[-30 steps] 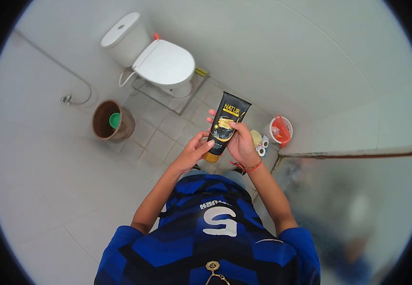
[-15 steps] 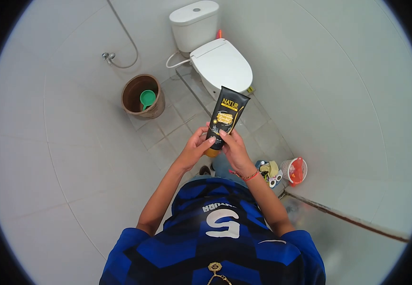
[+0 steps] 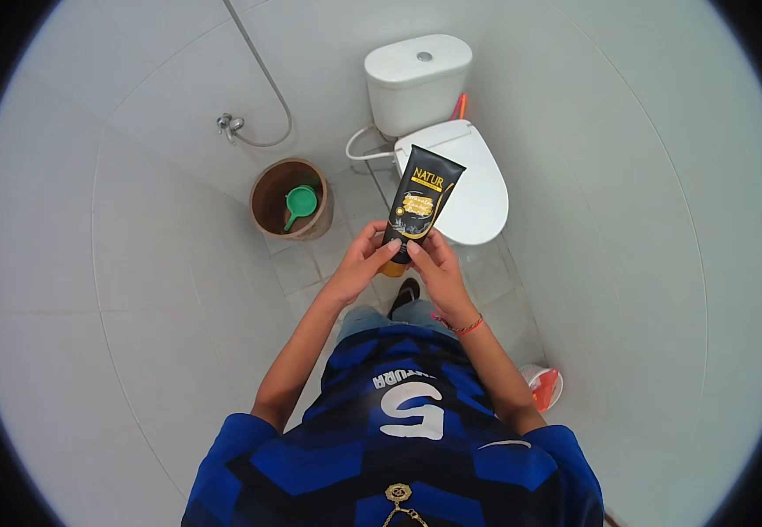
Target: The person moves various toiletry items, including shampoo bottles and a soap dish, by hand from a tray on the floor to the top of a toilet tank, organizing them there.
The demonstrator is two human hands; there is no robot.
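Both hands held a black tube (image 3: pixel 422 204) upright in front of the person's chest, its flat crimped end pointing up and its yellow-gold cap down at the bottom, between the palms. The left hand (image 3: pixel 362 263) gripped the tube's lower part from the left side, its fingers (image 3: pixel 387 250) closed against the black surface just above the cap. The right hand (image 3: pixel 434 268) gripped it from the right, thumb pressed on the printed front; a red cord bracelet (image 3: pixel 462 327) circled that wrist. The tube's front, with gold lettering and a gold panel, faced the camera. Seen past the tube, a white toilet (image 3: pixel 464 180) with its lid shut stood against the far wall. To the left of the toilet a brown bucket (image 3: pixel 269 202) sat on the tiled floor (image 3: pixel 302 268) with a green dipper (image 3: pixel 299 203) inside it. A small white basket (image 3: pixel 543 386) with something red in it stood on the floor at the person's right, by the wall.
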